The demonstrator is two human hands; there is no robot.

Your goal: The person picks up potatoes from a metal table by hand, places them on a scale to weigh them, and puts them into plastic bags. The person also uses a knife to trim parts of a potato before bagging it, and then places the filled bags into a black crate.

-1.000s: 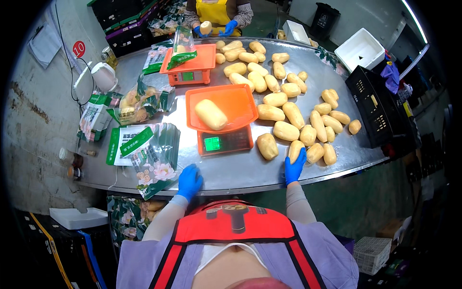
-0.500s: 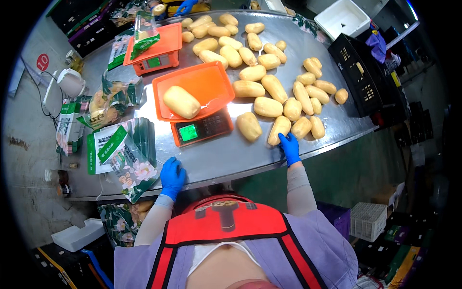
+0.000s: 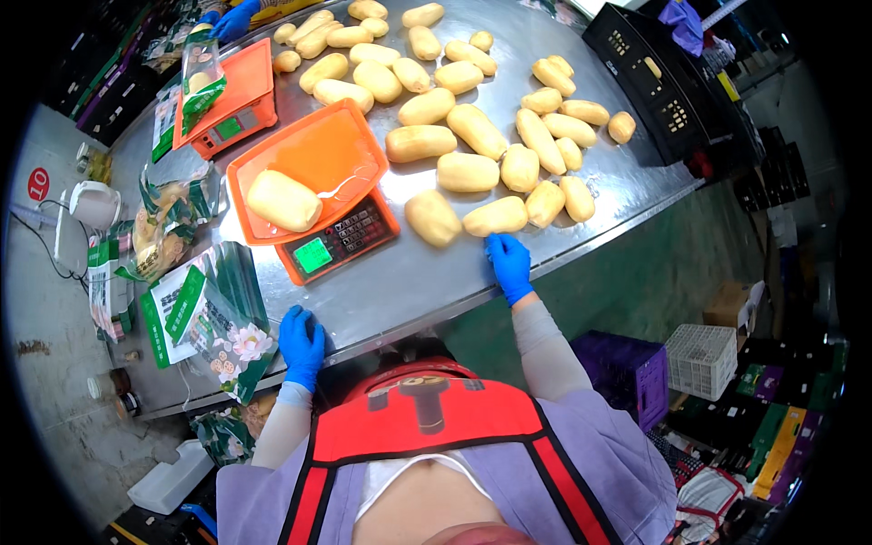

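Observation:
Peeled lotus root pieces (image 3: 468,172) lie spread over the metal table. My right hand (image 3: 510,265), in a blue glove, is at the table's front edge. Its fingertips touch the near side of one lotus root piece (image 3: 495,217) without wrapping round it. My left hand (image 3: 302,349), also blue-gloved, rests at the front edge with its fingers loosely bent and holds nothing. It is beside a stack of green-and-white printed plastic bags (image 3: 222,313). Beyond it is an orange scale (image 3: 350,238) with a lit green display; a thick lotus root piece (image 3: 283,201) sits on its tray.
A second orange scale (image 3: 238,95) at the back left bears a filled bag (image 3: 202,77). Packed bags (image 3: 163,227) lie left. A black crate (image 3: 658,82) stands at the far right, a purple crate (image 3: 625,377) below the table. Another person's blue-gloved hand (image 3: 236,20) shows far left.
The view has turned, shifting the table leftward. The lotus root piece at my right hand has swung from pointing away to lying crosswise. My left hand stays at the table's edge.

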